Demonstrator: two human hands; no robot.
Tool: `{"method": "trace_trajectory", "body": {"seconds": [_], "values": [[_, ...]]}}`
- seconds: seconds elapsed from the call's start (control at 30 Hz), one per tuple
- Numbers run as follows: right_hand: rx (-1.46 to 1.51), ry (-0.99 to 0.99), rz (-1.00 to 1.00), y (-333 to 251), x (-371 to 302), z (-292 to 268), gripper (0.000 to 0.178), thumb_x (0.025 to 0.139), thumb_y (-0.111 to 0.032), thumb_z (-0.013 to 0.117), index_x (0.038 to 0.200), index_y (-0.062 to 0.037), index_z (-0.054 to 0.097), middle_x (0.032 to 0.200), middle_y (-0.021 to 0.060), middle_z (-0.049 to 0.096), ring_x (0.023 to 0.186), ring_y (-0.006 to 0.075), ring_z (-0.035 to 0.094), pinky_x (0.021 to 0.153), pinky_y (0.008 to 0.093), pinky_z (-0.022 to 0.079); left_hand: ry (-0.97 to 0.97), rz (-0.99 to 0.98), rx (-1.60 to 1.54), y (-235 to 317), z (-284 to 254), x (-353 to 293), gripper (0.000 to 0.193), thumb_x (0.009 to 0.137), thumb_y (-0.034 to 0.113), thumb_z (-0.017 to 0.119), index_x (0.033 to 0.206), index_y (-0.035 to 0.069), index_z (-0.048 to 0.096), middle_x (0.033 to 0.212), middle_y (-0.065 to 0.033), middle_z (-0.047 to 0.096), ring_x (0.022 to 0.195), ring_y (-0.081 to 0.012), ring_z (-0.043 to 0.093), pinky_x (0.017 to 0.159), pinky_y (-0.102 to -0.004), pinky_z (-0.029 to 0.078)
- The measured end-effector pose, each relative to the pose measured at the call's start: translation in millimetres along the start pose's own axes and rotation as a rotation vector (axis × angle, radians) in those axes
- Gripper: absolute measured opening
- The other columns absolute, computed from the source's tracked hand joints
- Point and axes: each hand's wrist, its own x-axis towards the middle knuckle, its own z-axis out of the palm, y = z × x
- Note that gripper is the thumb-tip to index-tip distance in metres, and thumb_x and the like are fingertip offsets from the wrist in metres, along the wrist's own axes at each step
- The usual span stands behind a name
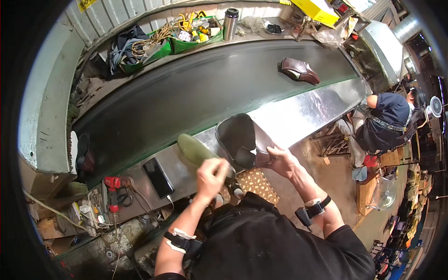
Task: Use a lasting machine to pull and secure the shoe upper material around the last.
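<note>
Tilting above the metal ledge (298,116), a dark brown boot (242,140) sits between both hands: the right hand (280,161) grips its lower edge, while the left hand (212,175) is closed around a green shoe last (196,149) just beside it. A phone (158,177) lies nearby; another boot (298,71) rests on the black conveyor belt (186,88).
</note>
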Motion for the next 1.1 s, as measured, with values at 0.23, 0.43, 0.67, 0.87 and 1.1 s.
{"method": "trace_trajectory", "body": {"seconds": [0.23,0.43,0.67,0.87,1.1], "values": [[-1.565,-0.364,-0.355,32.2,-49.7,76.2,0.058,0.093,-0.028,0.069,0.14,-0.0018,0.048,0.094,0.0138,0.067,0.095,0.0294,0.066,0.11,0.0463,0.042,-0.109,-1.034,-1.181,-44.1,-70.2,75.2,0.041,0.097,0.03,0.065,0.126,0.001,0.062,0.119,-0.0122,0.069,0.112,-0.0231,0.064,0.096,-0.0385,0.052],[-1.772,-0.559,-1.108,122.0,-2.2,25.1,0.05,0.083,-0.014,0.073,0.13,-0.0026,0.058,0.099,0.0128,0.06,0.098,0.0302,0.06,0.117,0.0572,0.034,0.164,-0.816,-0.136,-102.8,-79.4,91.0,0.031,0.091,0.03,0.073,0.1,0.0,0.074,0.091,-0.0083,0.074,0.084,-0.0188,0.067,0.078,-0.0336,0.051],[-1.064,-0.172,-0.962,147.7,43.3,43.0,0.099,0.076,-0.018,0.088,0.154,0.0003,0.031,0.156,0.0296,0.026,0.144,0.0467,0.031,0.117,0.0462,0.032,0.379,-0.671,0.406,-111.7,-47.2,106.1,0.033,0.091,0.037,0.071,0.098,0.005,0.077,0.092,-0.0159,0.075,0.088,-0.0313,0.072,0.082,-0.0414,0.053],[-1.215,-0.393,-0.656,108.8,21.1,9.6,0.103,0.079,-0.018,0.085,0.157,0.0052,0.021,0.158,0.0268,0.031,0.149,0.0354,0.03,0.12,0.0418,0.029,0.303,-0.81,0.198,-115.0,-33.7,66.5,0.036,0.09,0.037,0.07,0.098,0.003,0.078,0.089,-0.0145,0.076,0.09,-0.0299,0.072,0.084,-0.0421,0.052],[-1.361,-0.523,-0.596,97.0,13.0,-7.0,0.096,0.082,-0.011,0.077,0.157,0.0024,0.017,0.159,0.0294,0.025,0.149,0.046,0.023,0.124,0.048,0.021,0.237,-0.883,0.508,-65.5,8.8,67.6,0.067,0.074,0.049,0.08,0.114,-0.002,0.061,0.11,-0.0235,0.069,0.108,-0.0362,0.066,0.098,-0.0463,0.049]]}}
